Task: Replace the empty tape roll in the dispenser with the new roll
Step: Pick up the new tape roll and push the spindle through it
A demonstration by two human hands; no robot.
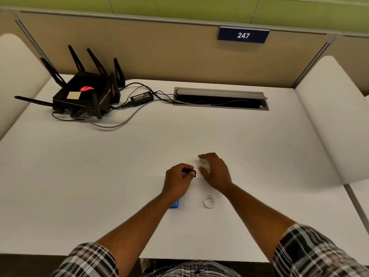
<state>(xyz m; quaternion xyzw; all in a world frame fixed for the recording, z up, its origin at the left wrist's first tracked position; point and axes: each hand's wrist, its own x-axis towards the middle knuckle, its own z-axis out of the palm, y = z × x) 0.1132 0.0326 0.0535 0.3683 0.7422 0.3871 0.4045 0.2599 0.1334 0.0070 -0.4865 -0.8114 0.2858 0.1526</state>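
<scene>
Tape roll (pixel 208 201), a small white ring, lies flat on the table (pixel 99 166) near the right forearm. Left hand (pixel 177 181) is clenched around a small black part (pixel 190 172). Right hand (pixel 214 169) arches palm-down, fingers (pixel 203 156) curled over a clear piece (pixel 204 163).

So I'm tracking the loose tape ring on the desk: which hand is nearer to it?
Right. The right hand is just beyond the tape ring, slightly right; the left hand is farther, up and left.
</scene>
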